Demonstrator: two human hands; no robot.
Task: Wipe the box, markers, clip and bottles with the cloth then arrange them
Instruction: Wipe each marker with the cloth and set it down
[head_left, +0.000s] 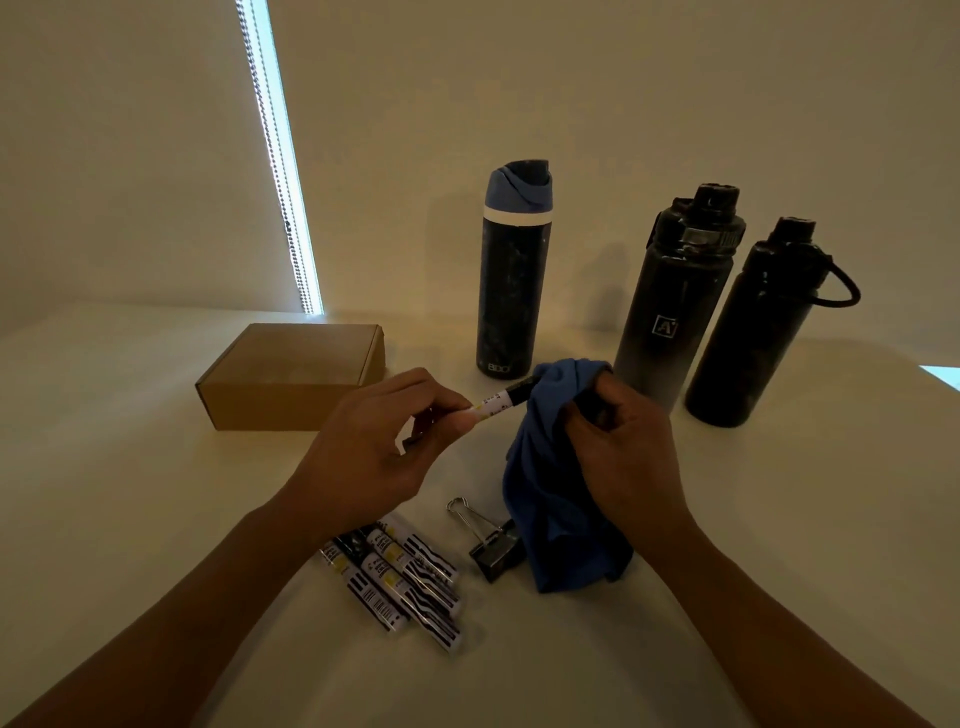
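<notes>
My left hand (374, 441) pinches a white and black marker (501, 402) above the table, its dark end pushed into the blue cloth (550, 499). My right hand (623, 447) grips that cloth, bunched around the marker's tip, and the rest of it hangs to the table. Several more markers (400, 577) lie in a pile near me. A black binder clip (491, 551) lies beside the cloth's lower edge. A brown cardboard box (291, 376) sits shut at the left. Three dark bottles stand behind: one with a blue lid (514, 275), a middle one (670, 306), a right one (753, 332).
Everything rests on a pale table (156, 493) against a plain wall. A window blind with a bead chain (283, 171) hangs at the back left, letting in a strip of light. The room is dim.
</notes>
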